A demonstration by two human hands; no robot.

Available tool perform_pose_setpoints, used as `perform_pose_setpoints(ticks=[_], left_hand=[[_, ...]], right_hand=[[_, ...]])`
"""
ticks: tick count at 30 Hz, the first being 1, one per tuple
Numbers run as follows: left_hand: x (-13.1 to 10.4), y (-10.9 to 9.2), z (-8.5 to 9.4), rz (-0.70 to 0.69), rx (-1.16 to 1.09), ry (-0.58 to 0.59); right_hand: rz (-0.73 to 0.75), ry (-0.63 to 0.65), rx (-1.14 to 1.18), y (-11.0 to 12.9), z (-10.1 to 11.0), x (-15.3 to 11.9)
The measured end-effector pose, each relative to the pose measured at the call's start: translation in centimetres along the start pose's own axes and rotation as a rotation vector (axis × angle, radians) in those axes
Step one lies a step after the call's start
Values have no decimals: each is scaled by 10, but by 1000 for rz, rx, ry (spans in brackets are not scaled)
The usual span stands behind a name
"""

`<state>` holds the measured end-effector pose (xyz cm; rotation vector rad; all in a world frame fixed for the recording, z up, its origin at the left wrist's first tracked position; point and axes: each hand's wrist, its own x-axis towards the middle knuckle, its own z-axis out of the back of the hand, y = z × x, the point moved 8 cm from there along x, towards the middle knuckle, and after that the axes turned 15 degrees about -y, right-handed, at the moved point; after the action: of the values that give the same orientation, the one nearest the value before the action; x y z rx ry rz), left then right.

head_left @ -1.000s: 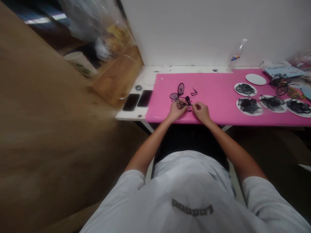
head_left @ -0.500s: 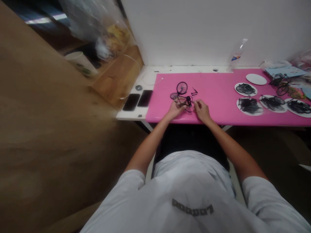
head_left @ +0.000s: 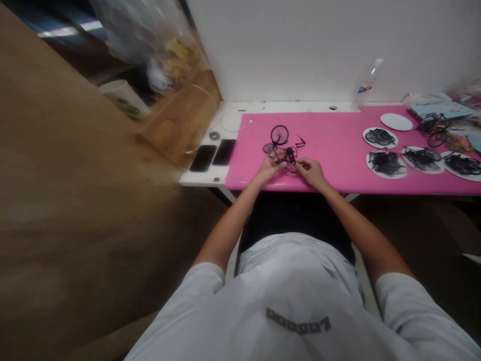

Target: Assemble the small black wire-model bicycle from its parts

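Note:
A small black model bicycle (head_left: 282, 154) is held above the pink table cover (head_left: 330, 145), near its front edge. My left hand (head_left: 271, 167) is closed around its frame from the left. My right hand (head_left: 308, 169) is at the right end of the model, thumb and fingers pinched together against it; whether a small part sits between them is too small to tell. One black spoked wheel (head_left: 279, 135) shows at the far side of the model. A loose black angular part (head_left: 300, 142) lies on the cover just beyond my right hand.
Two dark phones (head_left: 203, 158) lie on the white table at the left, near a round grey disc (head_left: 214, 136). At the right stand white plates of black parts (head_left: 387, 163), a bare white plate (head_left: 396, 122), another model bicycle (head_left: 438, 131) and a clear bottle (head_left: 368, 82).
My right hand has moved left and now meets the model's right end. The model has shifted slightly left in my left hand.

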<state>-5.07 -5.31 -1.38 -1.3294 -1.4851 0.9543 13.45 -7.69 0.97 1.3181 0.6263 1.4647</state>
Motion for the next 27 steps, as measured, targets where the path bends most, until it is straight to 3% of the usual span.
perform_pose_setpoints(ticks=[7, 13, 19, 27], left_hand=[[-1, 0, -3, -17, -11, 32], [-1, 5, 4, 36, 20, -52], [-2, 1, 4, 39, 12, -49], [-1, 4, 7, 9, -28, -66]], right_hand=[[7, -157, -15, 5, 17, 1], [220, -246, -180, 33, 41, 8], [413, -269, -315, 55, 69, 20], [618, -253, -640, 47, 83, 27]])
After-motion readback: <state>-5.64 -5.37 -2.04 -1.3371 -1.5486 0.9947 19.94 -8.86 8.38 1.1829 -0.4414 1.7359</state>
